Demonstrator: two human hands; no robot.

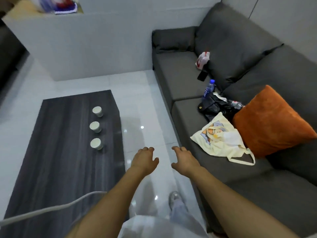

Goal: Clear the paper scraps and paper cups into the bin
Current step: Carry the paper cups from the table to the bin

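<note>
Both hands — the left hand (145, 160) and the right hand (184, 160) — hung over the floor with each grip apart and empty, while three paper cups (95, 127) stood in a row on the dark table (56, 152).

We stretch both bare forearms toward twelve o'clock, left hand (144, 160) and right hand (184, 159) side by side, palms down, fingers relaxed, holding nothing.

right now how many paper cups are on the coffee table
3, in a row along the dark table's right side: far cup, middle cup, near cup. None look hidden.
</note>
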